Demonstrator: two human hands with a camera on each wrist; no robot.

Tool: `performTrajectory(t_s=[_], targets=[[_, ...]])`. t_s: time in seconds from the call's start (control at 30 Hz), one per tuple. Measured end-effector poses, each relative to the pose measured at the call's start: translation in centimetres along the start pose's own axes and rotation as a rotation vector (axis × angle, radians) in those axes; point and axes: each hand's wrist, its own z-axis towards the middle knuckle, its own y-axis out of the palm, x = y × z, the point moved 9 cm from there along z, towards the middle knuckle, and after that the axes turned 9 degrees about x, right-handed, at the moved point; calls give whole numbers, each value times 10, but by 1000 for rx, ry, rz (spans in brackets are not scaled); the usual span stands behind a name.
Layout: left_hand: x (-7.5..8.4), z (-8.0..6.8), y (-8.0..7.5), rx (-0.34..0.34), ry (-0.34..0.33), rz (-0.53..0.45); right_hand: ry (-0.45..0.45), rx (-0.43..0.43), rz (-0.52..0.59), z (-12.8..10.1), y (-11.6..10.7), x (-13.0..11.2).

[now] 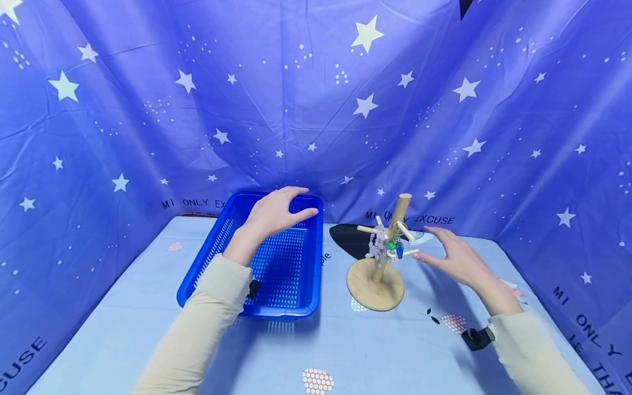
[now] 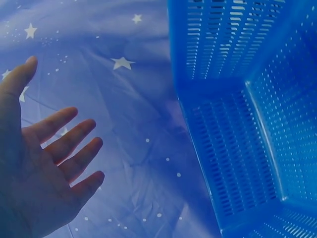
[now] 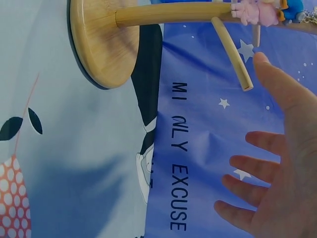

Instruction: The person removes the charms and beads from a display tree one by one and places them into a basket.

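A wooden stand (image 1: 379,291) with a round base, an upright post and several short pegs stands on the table. Beaded bracelets (image 1: 377,245) in pale purple hang on its left side, with small green, blue and gold-coloured pieces around the post. My right hand (image 1: 461,258) is just right of the stand, thumb near a peg (image 3: 233,54), fingers spread and holding nothing. Over the blue basket (image 1: 318,274) is my left hand (image 1: 276,211), its fingers extended and its palm bare in the left wrist view. The basket has perforated walls and no contents show inside.
A pale blue printed cloth (image 1: 375,351) covers the table. Behind and on both sides hangs a blue curtain (image 1: 306,109) with white stars, close behind the basket and stand. Small black cameras sit at both wrists.
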Motion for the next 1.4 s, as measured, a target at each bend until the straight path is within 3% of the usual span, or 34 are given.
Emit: performTrajectory(t_s=[0.77,1.4], targets=[[17,-1,1,57,24,-204,-3,4,73,-4,11,-3],[27,-8,7,62,2,-427,-9,37,257,-5,24,-5]])
